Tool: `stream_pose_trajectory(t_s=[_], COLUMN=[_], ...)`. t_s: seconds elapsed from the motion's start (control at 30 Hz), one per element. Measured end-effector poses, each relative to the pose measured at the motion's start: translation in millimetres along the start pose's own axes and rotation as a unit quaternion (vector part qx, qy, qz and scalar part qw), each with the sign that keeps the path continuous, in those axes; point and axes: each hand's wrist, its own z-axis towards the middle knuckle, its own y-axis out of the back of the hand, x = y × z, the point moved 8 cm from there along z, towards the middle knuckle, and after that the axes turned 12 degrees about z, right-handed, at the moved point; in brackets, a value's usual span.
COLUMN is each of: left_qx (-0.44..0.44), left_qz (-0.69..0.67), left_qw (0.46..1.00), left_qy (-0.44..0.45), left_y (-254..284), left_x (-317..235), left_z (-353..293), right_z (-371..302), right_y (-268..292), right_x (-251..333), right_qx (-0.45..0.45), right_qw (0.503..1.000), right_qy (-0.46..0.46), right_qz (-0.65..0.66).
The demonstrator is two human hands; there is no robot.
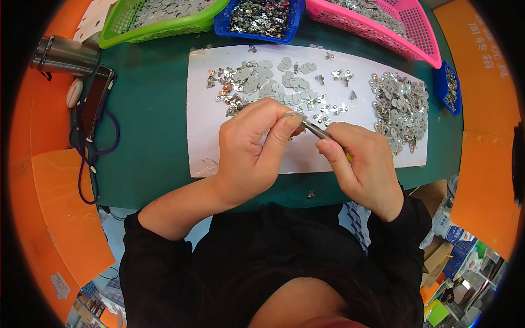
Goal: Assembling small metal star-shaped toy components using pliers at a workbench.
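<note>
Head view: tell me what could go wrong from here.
The metal tool in the right hand might slip and nip the left hand, whose fingers pinch a small grey plate by the tool's tip. That plate could drop among the similar grey plates on the white board. A small metal part near the green table's front edge could get brushed off.

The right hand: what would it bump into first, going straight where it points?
The right hand, tool first, would probably meet the grey piece in the left hand; depth is unclear.
</note>
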Motion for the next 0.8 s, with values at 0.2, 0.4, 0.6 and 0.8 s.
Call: stream_pose_trajectory(t_s=[0.2,0.4,0.6,0.8], left_qx=[0.002,0.0,-0.011,-0.016], left_qz=[-0.005,-0.013,-0.129,-0.134], left_qw=[1.0,1.0,0.983,0.984], left_qy=[0.009,0.028,0.129,0.118], left_y=[-0.9,-2.8,-5.7,-3.7], left_x=[2.4,3.4,17.2,13.2], left_z=[-2.2,-3.1,-5.9,-8.4], right_z=[-0.9,-2.4,2.8,-0.5], right_y=[-4.2,-7.6,-9.7,-15.5], right_x=[-2.7,-4.3,3.5,-3.3], right_qx=[0.007,-0.003,-0.068,-0.05], right_qw=[1.0,0.999,0.995,0.998], right_qy=[-0.002,-0.013,0.042,0.006], right_qz=[0.0,-0.031,-0.064,0.04])
